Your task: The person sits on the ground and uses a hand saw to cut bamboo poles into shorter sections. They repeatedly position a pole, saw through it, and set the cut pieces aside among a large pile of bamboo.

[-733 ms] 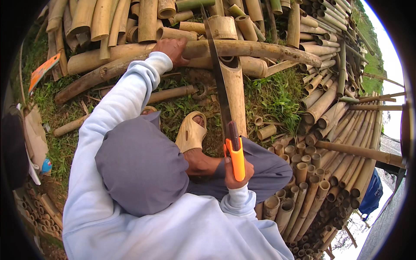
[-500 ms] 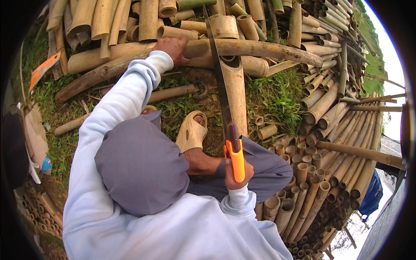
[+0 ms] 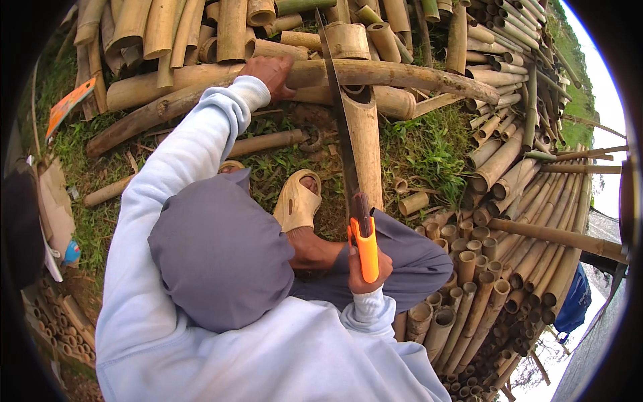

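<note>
My right hand (image 3: 368, 273) is closed round the bright orange handle of a handsaw (image 3: 346, 137). Its long dark blade points away from me and lies across a long, slightly curved bamboo pole (image 3: 415, 76). To the left of the blade, my left hand (image 3: 270, 75) grips the pole from above; its fingertips are partly hidden. A thicker bamboo length (image 3: 392, 102) lies crosswise behind and under the pole. Beside the blade, a stout bamboo piece (image 3: 364, 154) with a slanted cut end reaches from the pole toward my right knee.
Cut bamboo tubes (image 3: 231, 30) are heaped beyond the pole. Stacked bamboo lengths (image 3: 529, 228) fill the right side. My sandalled foot (image 3: 299, 197) rests on the grass below the pole. An orange flat blade-shaped object (image 3: 70, 104) and cardboard (image 3: 57, 208) are at the left.
</note>
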A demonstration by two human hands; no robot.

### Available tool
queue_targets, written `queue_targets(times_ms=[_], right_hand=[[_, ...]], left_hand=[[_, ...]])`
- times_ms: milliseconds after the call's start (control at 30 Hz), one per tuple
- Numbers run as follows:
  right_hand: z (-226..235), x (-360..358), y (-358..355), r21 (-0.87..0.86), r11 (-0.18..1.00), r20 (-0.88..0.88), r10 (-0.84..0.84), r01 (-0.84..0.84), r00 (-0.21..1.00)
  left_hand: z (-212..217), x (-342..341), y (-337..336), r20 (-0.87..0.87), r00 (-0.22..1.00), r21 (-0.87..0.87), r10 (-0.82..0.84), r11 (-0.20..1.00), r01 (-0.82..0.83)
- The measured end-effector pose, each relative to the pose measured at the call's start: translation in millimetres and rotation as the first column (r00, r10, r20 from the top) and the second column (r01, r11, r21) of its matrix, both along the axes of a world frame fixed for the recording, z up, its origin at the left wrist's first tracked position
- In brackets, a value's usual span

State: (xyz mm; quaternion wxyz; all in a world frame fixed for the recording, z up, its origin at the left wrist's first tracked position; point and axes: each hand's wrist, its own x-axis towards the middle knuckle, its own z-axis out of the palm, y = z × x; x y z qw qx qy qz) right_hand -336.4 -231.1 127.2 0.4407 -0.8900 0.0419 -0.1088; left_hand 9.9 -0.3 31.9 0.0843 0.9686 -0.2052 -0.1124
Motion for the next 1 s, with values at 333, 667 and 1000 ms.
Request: queue_targets(times_ms=[333, 667, 1000], right_hand=[[-1, -5, -2, 0.004, 1.000, 0.017, -0.001, 0.001, 1.000], [0, -7, -1, -0.021, 1.000, -0.006, -0.009, 0.009, 1.000], [-5, -5, 12, -0.033, 0.998, 0.010, -0.046, 0.046, 0.999]], left_hand=[[1, 0, 0, -0.007, 1.000, 0.012, 0.003, 1.000, -0.002], [-2, 0, 1, 0.020, 1.000, -0.007, 0.001, 1.000, -0.001], [-4, -1, 1, 0.015, 1.000, 0.011, 0.016, 1.000, -0.016]])
